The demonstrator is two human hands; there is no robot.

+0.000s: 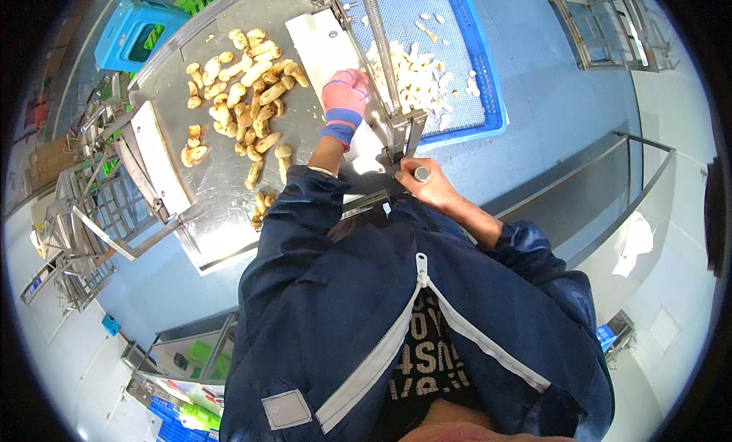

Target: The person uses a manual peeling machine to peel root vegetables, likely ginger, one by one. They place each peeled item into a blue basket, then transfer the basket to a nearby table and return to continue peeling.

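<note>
My left hand, in a pink and blue knit glove, rests with curled fingers on a white cutting board beside the metal frame of a lever slicer. Whether anything sits inside those fingers is hidden. My bare right hand grips the slicer's lever handle, whose round end shows above the fist. A long coil spring runs along the slicer. Left of the board, many whole brown-and-cream mushrooms lie on a stainless steel table. Pale sliced mushroom pieces are heaped in a blue plastic basket beyond the slicer.
A second white board is fixed at the table's left edge, next to metal frames. A blue plastic stool stands beyond the far left corner. Metal racks and a steel-framed table are on the right.
</note>
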